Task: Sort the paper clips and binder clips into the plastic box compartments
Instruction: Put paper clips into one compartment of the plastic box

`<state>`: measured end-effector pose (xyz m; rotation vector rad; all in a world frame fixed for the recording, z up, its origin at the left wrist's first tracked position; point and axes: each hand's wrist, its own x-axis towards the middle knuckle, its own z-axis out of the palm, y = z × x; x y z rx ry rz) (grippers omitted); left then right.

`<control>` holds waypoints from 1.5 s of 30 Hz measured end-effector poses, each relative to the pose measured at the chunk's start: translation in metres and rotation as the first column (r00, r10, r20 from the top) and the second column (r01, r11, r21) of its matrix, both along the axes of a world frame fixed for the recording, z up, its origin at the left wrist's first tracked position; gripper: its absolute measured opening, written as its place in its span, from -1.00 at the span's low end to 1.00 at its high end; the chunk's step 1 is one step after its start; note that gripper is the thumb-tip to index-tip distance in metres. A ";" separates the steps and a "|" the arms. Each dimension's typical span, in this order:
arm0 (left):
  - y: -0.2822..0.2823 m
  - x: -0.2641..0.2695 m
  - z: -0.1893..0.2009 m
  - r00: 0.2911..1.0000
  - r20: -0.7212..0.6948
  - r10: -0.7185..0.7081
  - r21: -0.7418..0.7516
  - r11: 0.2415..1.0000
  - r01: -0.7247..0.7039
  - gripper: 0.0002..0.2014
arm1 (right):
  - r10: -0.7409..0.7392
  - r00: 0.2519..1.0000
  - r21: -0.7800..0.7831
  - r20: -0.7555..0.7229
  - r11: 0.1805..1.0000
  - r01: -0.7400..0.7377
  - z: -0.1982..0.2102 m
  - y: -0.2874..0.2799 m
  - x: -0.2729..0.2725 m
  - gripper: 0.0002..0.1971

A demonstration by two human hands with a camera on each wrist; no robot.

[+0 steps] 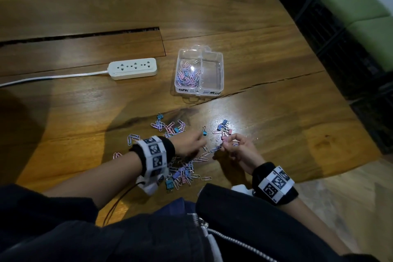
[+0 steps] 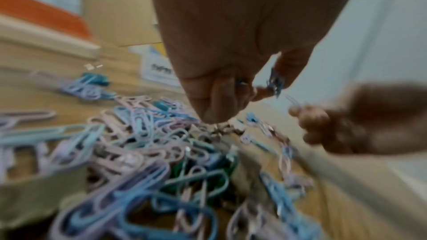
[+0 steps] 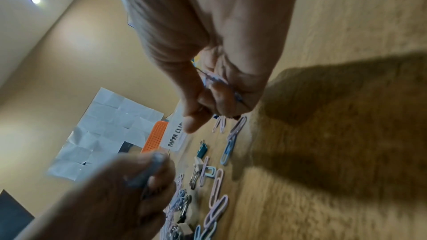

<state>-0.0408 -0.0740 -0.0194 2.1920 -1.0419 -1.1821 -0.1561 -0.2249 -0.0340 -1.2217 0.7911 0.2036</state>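
Note:
A clear plastic box [image 1: 221,70] stands past the pile; its left compartment holds paper clips [image 1: 188,74] and its right one shows bare plastic. Pastel paper clips and small binder clips [image 1: 182,171] lie scattered on the wooden table in front of me. My left hand [image 1: 203,137] hovers over the pile, and in the left wrist view its thumb and finger pinch a small blue clip [image 2: 275,83]. Just to the right, my right hand [image 1: 226,144] has its fingers curled round a few pink and blue paper clips [image 3: 216,79]. A cluster of binder clips [image 1: 223,127] lies just beyond it.
A white power strip [image 1: 133,68] with its cable lies left of the box. A long crack [image 1: 265,83] runs across the table near the box. The table's edge [image 1: 350,100] runs along the right, with a green seat [image 1: 361,6] beyond.

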 end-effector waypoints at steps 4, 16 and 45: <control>0.011 0.020 0.006 0.698 -0.640 0.321 -0.019 0.902 -0.432 -0.77 | 0.045 0.999 0.044 0.026 0.998 -0.046 0.003 0.006 0.005 -0.77; 0.021 0.018 0.016 0.737 -0.525 0.427 0.071 0.884 -0.462 -0.69 | 0.127 0.989 -0.242 -0.077 0.960 -0.142 0.014 0.036 0.026 -0.64; 0.055 0.030 0.010 0.444 -0.798 0.408 0.014 0.749 -0.662 -0.73 | 0.595 0.671 -0.743 -0.442 0.177 -0.646 -0.001 0.057 0.021 -0.76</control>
